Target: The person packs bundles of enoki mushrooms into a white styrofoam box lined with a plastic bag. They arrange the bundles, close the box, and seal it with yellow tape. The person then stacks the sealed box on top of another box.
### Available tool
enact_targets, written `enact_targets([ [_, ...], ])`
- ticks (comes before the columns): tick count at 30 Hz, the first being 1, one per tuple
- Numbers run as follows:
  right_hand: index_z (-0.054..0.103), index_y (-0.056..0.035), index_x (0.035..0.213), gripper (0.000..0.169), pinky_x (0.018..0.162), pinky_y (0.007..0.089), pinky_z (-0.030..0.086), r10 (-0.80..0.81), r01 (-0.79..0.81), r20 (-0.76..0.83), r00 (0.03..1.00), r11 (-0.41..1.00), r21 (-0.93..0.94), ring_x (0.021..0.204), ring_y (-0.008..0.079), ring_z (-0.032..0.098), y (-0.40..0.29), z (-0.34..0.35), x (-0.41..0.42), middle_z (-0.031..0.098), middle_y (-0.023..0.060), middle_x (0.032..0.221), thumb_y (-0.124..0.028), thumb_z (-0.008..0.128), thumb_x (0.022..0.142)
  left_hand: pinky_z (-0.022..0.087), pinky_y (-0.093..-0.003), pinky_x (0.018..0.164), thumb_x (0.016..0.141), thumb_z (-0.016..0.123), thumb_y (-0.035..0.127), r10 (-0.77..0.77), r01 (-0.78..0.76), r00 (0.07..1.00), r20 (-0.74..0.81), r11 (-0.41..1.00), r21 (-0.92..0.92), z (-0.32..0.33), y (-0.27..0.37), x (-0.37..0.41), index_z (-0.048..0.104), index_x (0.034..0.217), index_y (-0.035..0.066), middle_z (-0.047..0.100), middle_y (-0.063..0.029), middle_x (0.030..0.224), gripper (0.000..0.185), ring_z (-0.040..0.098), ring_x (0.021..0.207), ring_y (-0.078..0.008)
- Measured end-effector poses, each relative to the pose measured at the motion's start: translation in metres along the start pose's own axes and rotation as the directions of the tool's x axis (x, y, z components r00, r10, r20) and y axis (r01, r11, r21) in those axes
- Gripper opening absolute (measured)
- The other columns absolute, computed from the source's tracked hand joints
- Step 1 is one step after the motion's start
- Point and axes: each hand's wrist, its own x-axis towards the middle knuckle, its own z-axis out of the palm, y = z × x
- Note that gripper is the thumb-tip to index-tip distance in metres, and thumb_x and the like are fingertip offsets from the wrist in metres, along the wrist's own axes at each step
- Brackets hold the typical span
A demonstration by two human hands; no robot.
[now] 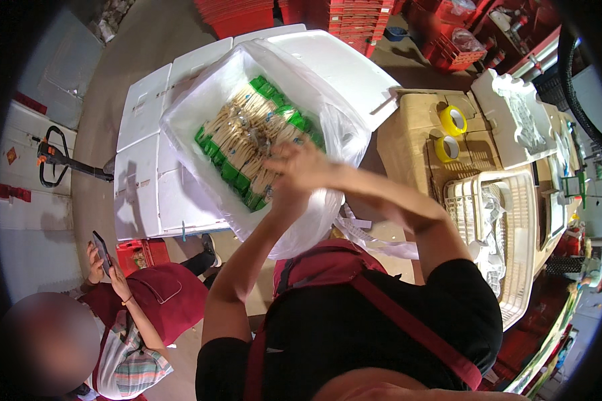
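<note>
Before me stands a white foam box lined with a clear plastic bag point(338, 130). Packs of pale, thin-stemmed produce point(241, 138), which look like mushrooms, lie inside in rows with their green-wrapped ends point(231, 175) outward. My right hand point(303, 163) is over the packs at the near right side, blurred, fingers apart, with nothing seen in it. Partly behind it is my left hand point(292, 193); the fingers are hidden, so its hold cannot be told. My forearms cross close to the wrists above the bag's near edge.
White foam boxes point(138, 183) surround the lined box. To the right, yellow tape rolls point(453, 120) rest on cardboard point(416, 115) near a cream plastic basket point(519, 250). A person point(145, 295) at left holds a phone point(101, 250). Red crates point(356, 20) are stacked beyond; a pallet-jack handle point(55, 155) stands left.
</note>
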Motion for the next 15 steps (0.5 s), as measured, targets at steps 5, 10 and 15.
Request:
enact_targets([
  [5, 0.034, -0.0035, 0.138, 0.077, 0.103, 0.0448, 0.033, 0.784, -0.831, 0.279, 0.555, 0.512, 0.215, 0.125, 0.0296, 0.041, 0.158, 0.082, -0.022, 0.040, 0.0168, 0.137, -0.058, 0.048, 0.085, 0.041, -0.0433, 0.094, 0.078, 0.062, 0.010, -0.314, 0.336, 0.928, 0.200, 0.938, -0.083, -0.059, 0.027, -0.050, 0.056, 0.115, 0.005, 0.054, -0.0180, 0.120, 0.038, 0.052, 0.112, -0.0325],
  [10, 0.051, -0.0064, 0.125, 0.050, 0.071, 0.0330, 0.044, 0.791, -0.327, 0.599, 0.124, -0.537, 0.778, 0.084, 0.0174, 0.058, 0.211, 0.185, -0.100, 0.060, 0.0053, 0.094, -0.038, 0.057, 0.087, 0.024, -0.0561, 0.105, 0.080, 0.060, 0.009, -0.311, 0.249, 0.912, 0.267, 0.938, 0.242, -0.074, 0.063, -0.103, 0.058, 0.117, 0.018, 0.039, -0.0165, 0.139, 0.038, 0.037, 0.130, -0.0289],
  [15, 0.043, -0.0065, 0.130, 0.048, 0.068, 0.0312, 0.049, 0.954, -0.367, 0.230, 0.192, -0.147, 0.919, 0.074, 0.0186, 0.064, 0.213, 0.241, -0.131, 0.067, 0.0102, 0.090, -0.016, 0.059, 0.086, 0.023, -0.0518, 0.107, 0.080, 0.063, 0.010, -0.078, 0.056, 0.976, 0.205, 0.992, 0.109, -0.092, 0.051, -0.121, 0.056, 0.120, 0.018, 0.038, -0.0166, 0.140, 0.041, 0.038, 0.130, -0.0268],
])
